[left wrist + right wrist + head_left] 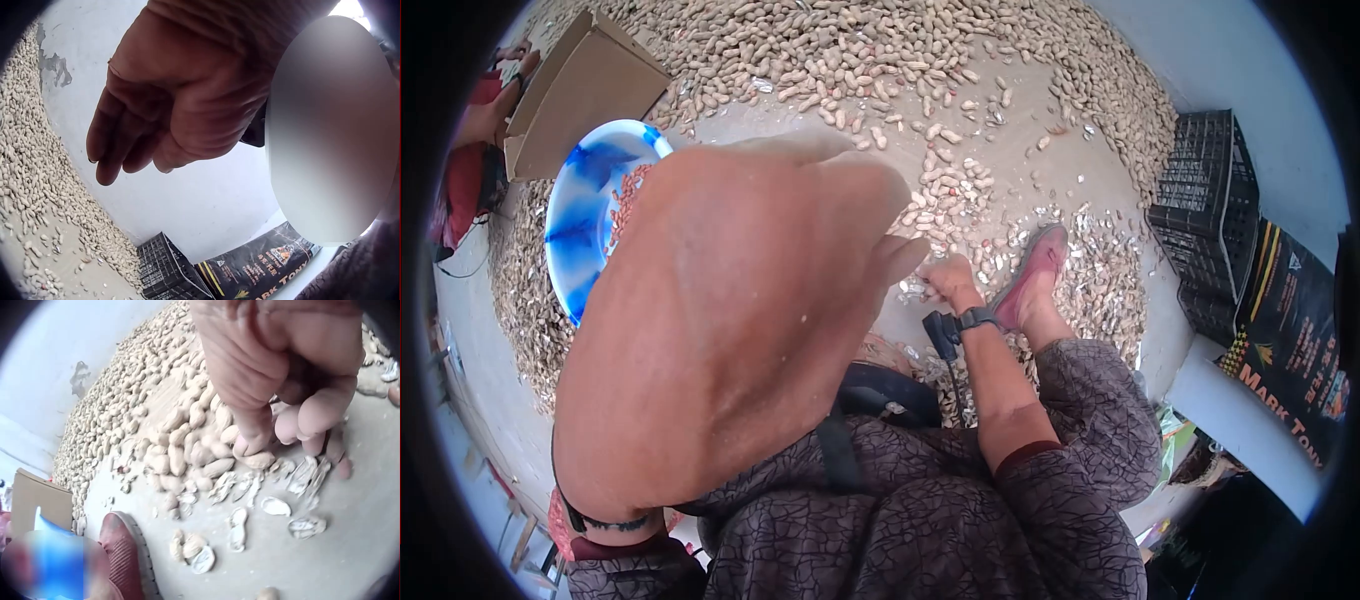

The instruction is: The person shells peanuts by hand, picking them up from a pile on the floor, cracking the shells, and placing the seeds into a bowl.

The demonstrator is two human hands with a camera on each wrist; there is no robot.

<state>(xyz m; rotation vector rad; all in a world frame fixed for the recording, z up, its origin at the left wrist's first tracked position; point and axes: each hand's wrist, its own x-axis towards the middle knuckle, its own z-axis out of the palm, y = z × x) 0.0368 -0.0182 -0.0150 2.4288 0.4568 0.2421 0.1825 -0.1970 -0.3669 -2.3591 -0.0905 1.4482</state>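
Left hand (740, 280) before half-hidden basin (572, 232)

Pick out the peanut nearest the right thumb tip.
The whole peanut under the right hand, at its thumb tip; the tip overlaps this one alone, other peanuts lying farther off.
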